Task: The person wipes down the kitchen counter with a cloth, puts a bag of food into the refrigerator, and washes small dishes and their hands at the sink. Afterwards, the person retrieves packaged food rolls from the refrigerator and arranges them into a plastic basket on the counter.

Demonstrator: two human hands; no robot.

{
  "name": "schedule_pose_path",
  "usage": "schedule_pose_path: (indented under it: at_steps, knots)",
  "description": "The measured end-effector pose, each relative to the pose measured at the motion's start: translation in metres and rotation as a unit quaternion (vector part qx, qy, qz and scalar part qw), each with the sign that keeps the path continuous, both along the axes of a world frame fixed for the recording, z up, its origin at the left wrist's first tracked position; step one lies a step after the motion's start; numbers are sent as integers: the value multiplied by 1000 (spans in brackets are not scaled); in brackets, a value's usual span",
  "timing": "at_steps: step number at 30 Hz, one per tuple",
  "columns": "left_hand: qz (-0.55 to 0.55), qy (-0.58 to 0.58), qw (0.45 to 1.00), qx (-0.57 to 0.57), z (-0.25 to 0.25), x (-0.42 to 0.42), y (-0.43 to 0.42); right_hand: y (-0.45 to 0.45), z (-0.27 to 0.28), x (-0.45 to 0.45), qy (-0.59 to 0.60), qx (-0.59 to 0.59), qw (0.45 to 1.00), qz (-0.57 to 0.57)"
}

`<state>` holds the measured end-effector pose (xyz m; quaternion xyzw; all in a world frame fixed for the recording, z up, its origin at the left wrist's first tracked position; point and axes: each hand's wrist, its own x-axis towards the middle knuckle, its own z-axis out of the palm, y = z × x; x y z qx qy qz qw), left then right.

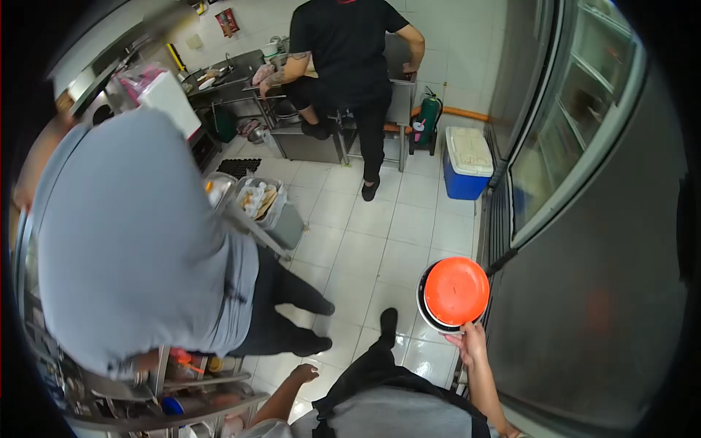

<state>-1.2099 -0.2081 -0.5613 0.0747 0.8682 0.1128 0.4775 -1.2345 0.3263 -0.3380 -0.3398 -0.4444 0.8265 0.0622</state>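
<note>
My right hand [469, 342] grips the near edge of a stack of round dishes, thumb on top and fingers underneath. On top of the stack is a bright orange plate or lid [458, 290]. Below it shows a wider dark dish with a pale rim [422, 305]; I cannot tell how many pieces are stacked. Low on the left side hangs my left hand [305, 373], fingers loosely curled, with nothing visible in it.
A grey-shirted person [139, 241] stands close on the left by metal shelves. Ahead, a person in black [343, 66] is by the steel counter. A glass-door fridge [577, 109] lines the right, past a blue cooler [467, 171]. A lined bin [281, 219] stands left of centre.
</note>
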Motion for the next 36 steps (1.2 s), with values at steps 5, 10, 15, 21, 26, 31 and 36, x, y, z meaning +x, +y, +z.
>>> schedule_pose_path:
  at_steps: [5, 10, 15, 21, 26, 31, 36]
  knots:
    - [165, 40, 978, 124, -46, -172, 109, 51, 20, -150, 0, 15, 1000, -3]
    - [-13, 188, 961, 202, 25, -434, 313, 114, 30, -265, -11, 16, 999, -50]
    - [206, -125, 869, 432, 160, -640, 516, 207, 19, -381, -7, 11, 999, -53]
    - [253, -271, 795, 479, 226, -772, 651, 355, -17, -566, 14, 35, 999, 38]
    - [331, -116, 754, 555, 260, -879, 676, 384, 55, -768, 48, 37, 973, 222]
    - [435, -25, 674, 596, 233, -1019, 669, 414, 60, -965, 76, 96, 920, 373]
    - [550, -54, 560, 617, 230, -1132, 656, 381, 91, -1128, 184, 291, 906, 245]
